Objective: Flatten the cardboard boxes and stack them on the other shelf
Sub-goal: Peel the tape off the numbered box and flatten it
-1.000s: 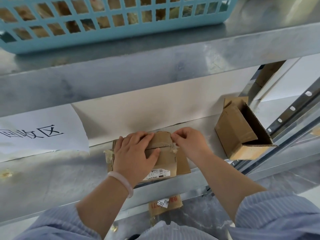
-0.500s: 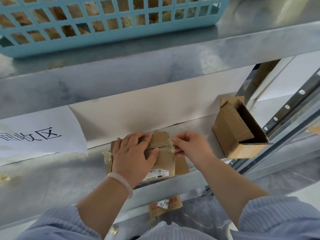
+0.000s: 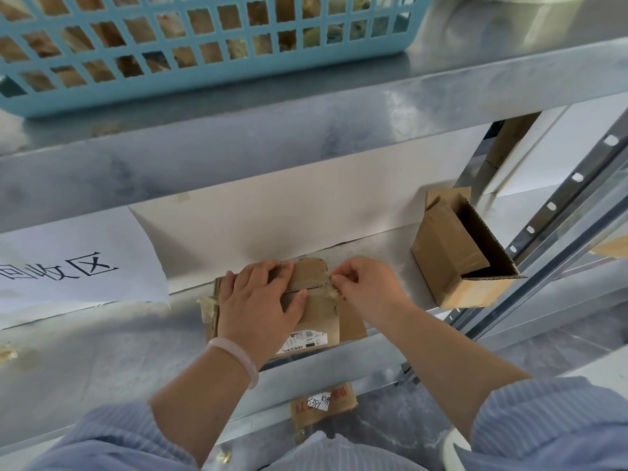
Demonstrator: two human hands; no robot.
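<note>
My left hand lies flat, pinning the box, seemingly light but stiff, while my right hand pinches the sticky tape at its seam.

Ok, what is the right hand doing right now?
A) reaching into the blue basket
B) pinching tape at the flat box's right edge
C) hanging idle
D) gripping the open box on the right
B: the right hand pinches the tape at the edge of the flat box, which the left hand presses down.
</note>
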